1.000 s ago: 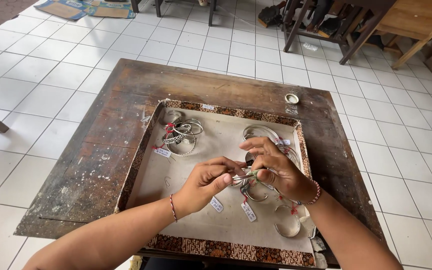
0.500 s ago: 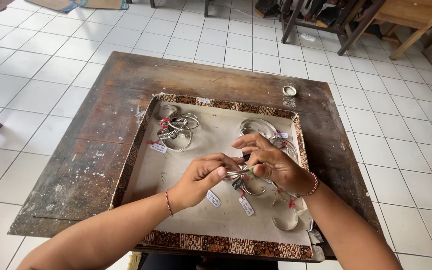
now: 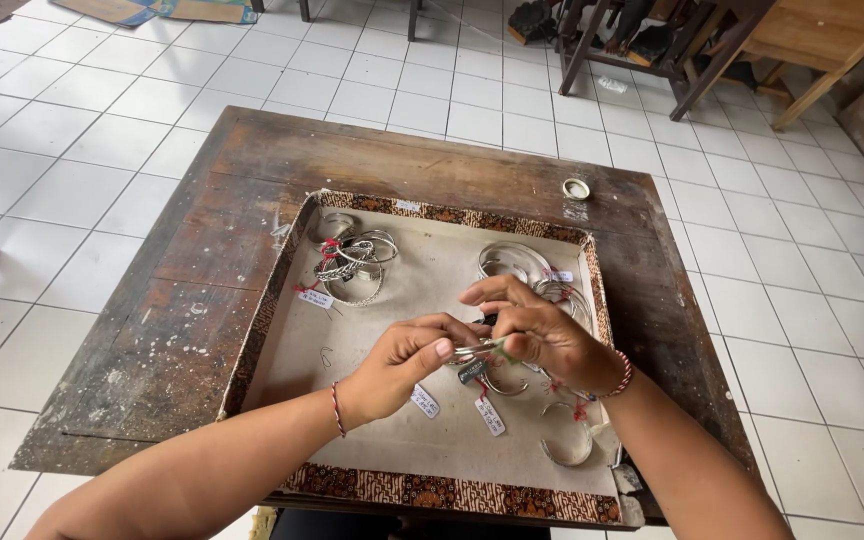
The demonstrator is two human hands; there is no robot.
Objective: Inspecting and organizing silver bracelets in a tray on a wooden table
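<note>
Your left hand (image 3: 402,365) and right hand (image 3: 542,335) both pinch a thin silver bangle (image 3: 479,351) above the middle of the shallow batik-edged cardboard tray (image 3: 452,490) — same grip as a second ago, barely shifted, so you're still working its small tag.

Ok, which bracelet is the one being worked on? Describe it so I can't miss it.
Start at the shallow tray with the patterned border on the wooden table. Just right of its middle, the left hand and right hand pinch one silver bangle between them. It alone is lifted off the tray; all others lie flat.
</note>
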